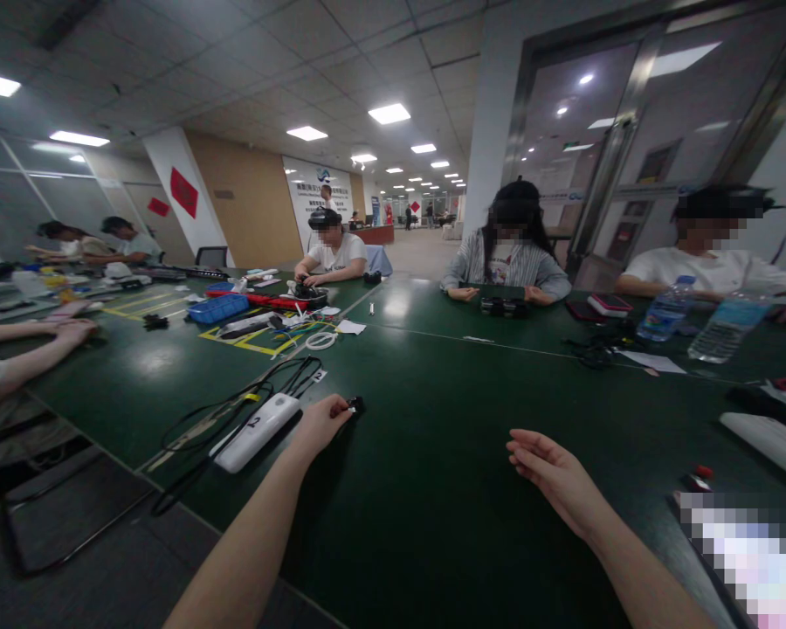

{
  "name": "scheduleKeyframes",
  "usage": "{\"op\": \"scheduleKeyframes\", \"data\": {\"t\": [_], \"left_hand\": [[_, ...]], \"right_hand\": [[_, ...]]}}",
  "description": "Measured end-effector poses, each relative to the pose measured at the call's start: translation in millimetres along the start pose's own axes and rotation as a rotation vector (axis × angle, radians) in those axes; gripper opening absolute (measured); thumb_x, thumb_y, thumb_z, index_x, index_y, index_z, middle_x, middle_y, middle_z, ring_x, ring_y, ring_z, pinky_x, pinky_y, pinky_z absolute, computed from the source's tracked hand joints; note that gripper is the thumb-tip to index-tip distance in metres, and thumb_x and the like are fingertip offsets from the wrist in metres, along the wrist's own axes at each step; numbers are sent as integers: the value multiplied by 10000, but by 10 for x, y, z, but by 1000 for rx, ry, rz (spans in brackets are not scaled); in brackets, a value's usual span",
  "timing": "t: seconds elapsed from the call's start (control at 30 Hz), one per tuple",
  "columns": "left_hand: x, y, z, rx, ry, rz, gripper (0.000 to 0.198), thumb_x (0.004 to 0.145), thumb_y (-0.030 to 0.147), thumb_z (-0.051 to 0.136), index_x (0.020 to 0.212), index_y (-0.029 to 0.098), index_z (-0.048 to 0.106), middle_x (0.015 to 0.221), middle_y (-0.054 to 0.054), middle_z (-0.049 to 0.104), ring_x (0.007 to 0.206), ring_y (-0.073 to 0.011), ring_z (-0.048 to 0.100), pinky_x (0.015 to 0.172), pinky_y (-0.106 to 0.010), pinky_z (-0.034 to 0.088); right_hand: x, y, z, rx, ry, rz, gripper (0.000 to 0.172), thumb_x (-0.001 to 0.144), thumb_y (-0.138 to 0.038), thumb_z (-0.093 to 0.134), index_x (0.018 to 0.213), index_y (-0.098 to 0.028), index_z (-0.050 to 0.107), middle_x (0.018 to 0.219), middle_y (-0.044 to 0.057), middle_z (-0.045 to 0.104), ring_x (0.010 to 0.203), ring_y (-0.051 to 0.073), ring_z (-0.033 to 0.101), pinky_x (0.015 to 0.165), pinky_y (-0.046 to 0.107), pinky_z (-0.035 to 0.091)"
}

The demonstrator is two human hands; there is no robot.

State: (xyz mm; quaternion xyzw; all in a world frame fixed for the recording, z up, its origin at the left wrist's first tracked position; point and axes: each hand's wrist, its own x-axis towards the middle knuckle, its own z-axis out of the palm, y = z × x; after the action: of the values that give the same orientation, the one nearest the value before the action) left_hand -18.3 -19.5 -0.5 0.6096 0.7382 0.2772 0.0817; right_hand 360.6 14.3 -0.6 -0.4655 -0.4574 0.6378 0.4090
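Note:
My left hand (327,422) is closed in a pinch on a small black object (357,404) with a light metallic spot, at the green table top (425,419). What kind of thing it is, I cannot make out. Just left of that hand lies a white oblong case (257,434) marked "2", with black cables (200,428) looping beside and behind it. My right hand (554,476) hovers over the table to the right, palm turned inward, fingers stretched out and holding nothing.
A blue basket (218,308) and loose wires (288,332) lie at the back left. Two water bottles (730,328) stand at the right behind a white bar-shaped object (769,447). A blurred-out screen (747,559) is at the lower right. Several people sit around the table.

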Motion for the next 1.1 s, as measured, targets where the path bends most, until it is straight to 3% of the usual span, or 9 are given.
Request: {"op": "scheduleKeyframes", "data": {"t": [0.2, 0.43, 0.97, 1.1], "left_hand": [[-13, -20, -19, -9, -32, 20, 213, 701, 380, 516, 830, 217, 563, 720, 13, 607, 688, -145, 566, 628, -226, 407], [1, -96, 5, 19, -39, 49, 274, 714, 181, 471, 974, 254, 521, 780, 26, 597, 743, -135, 560, 667, -224, 390], [35, -121, 34, 34, 25, 21, 153, 751, 233, 450, 871, 227, 546, 819, 0, 620, 765, -148, 567, 686, -237, 398], [28, -100, 44, 19, 12, 35, 200, 735, 245, 464, 929, 230, 510, 756, 18, 597, 713, -137, 556, 655, -228, 398]], "right_hand": [[-6, -16, -17, -6, -10, 10, 292, 651, -286, 651, 936, -235, 613, 899, 22, 630, 812, 185, 577, 756, 331, 462], [10, 11, -40, -9, -22, -5, 309, 653, -300, 652, 953, -243, 609, 921, 23, 629, 839, 194, 574, 780, 348, 456], [-15, -18, -10, -21, 5, 6, 331, 624, -301, 671, 942, -227, 616, 914, 34, 634, 821, 200, 583, 755, 343, 468], [-20, -21, -12, -26, -2, -6, 328, 632, -308, 665, 947, -232, 614, 909, 36, 635, 825, 207, 582, 762, 361, 470]]}}
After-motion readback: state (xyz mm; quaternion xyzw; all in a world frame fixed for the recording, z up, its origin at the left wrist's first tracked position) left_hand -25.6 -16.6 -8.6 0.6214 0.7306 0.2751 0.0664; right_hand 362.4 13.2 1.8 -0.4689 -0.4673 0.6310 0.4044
